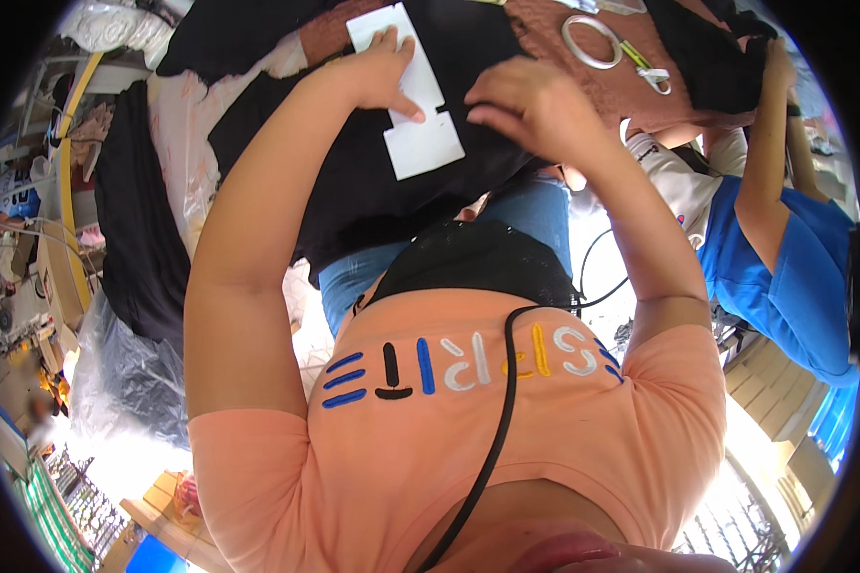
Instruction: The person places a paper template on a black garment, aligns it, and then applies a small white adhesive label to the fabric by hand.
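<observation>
A white notched card template (pixel 419 115) lies on black fabric (pixel 354 177) spread over the table in front of me. My left hand (pixel 384 72) rests on the upper part of the template, fingers spread and thumb stretched down along it. Just right of the template, above the black fabric, is my right hand (pixel 535 107). Its fingers are curled, with the thumb and forefinger tips close together. Whatever they may pinch is too small to make out. The near edge of the fabric hangs down toward my lap.
On brown cloth (pixel 640 95) at the far right lie a white ring (pixel 591 42) and a yellow-green tool (pixel 633 53) with a white loop. A co-worker in a blue shirt (pixel 784 277) handles black cloth (pixel 712 57) on the right. Clear plastic (pixel 124 372) hangs at left.
</observation>
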`<state>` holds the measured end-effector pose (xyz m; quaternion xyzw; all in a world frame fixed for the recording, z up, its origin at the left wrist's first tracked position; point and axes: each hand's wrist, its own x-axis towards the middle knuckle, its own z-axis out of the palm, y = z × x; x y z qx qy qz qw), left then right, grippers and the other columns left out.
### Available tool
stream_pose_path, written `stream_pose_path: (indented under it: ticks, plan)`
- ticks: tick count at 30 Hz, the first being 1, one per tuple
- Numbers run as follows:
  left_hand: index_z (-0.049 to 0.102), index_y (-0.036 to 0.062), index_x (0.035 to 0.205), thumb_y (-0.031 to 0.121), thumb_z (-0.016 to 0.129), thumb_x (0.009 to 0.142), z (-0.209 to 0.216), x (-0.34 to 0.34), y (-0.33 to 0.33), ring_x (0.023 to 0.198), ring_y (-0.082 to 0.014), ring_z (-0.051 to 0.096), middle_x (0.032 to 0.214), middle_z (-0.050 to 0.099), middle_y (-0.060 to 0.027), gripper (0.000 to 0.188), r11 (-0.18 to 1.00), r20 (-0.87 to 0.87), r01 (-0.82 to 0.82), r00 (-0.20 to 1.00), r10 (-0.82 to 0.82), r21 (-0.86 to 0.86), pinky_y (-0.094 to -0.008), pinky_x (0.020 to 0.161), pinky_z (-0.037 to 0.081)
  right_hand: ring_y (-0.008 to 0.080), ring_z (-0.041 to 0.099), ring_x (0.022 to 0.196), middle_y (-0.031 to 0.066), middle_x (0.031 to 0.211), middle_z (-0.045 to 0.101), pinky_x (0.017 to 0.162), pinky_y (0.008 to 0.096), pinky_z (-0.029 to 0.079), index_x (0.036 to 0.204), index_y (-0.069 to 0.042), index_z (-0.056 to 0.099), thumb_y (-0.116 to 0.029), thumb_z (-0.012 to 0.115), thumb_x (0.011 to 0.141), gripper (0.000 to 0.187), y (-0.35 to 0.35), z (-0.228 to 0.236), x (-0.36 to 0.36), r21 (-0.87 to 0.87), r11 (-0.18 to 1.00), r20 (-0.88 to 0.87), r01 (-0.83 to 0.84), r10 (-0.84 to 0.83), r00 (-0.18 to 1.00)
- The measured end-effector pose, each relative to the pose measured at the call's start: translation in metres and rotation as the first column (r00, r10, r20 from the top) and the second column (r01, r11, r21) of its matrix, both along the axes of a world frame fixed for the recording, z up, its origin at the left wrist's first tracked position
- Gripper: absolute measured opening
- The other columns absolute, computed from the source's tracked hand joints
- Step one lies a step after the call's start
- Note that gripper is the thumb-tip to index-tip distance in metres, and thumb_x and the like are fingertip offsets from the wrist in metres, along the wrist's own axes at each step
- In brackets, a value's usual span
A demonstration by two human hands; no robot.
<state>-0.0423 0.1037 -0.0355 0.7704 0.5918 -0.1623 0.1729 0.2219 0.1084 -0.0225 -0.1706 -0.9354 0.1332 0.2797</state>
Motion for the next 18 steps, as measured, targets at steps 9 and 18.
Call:
stream_pose_path:
  ticks: [9,18]
  plan:
    - [0.016,-0.0037,0.162,0.053,0.089,0.068,0.009,-0.003,-0.009,0.157,-0.0429,0.009,0.168,0.003,-0.0328,0.132,0.994,0.070,-0.082,0.994,0.087,-0.079,-0.0453,0.126,0.023,0.0397,0.069,0.086,0.0169,0.099,0.073,0.078,0.0460,0.056,0.094,-0.005,0.076,-0.018,0.074,0.085,0.016,0.220,0.016,0.091,0.163,0.662,0.283,0.732,-0.742,0.608]
    - [0.018,-0.0114,0.158,0.046,0.092,0.067,0.004,-0.011,-0.018,0.155,-0.0507,0.008,0.164,0.002,-0.0402,0.131,0.991,0.129,-0.099,0.986,0.110,-0.087,-0.0462,0.126,0.024,0.0360,0.074,0.089,0.0172,0.090,0.076,0.078,0.0459,0.059,0.090,-0.008,0.079,-0.029,0.077,0.074,0.026,0.278,-0.023,0.067,0.181,0.700,0.577,0.691,-0.644,0.501]
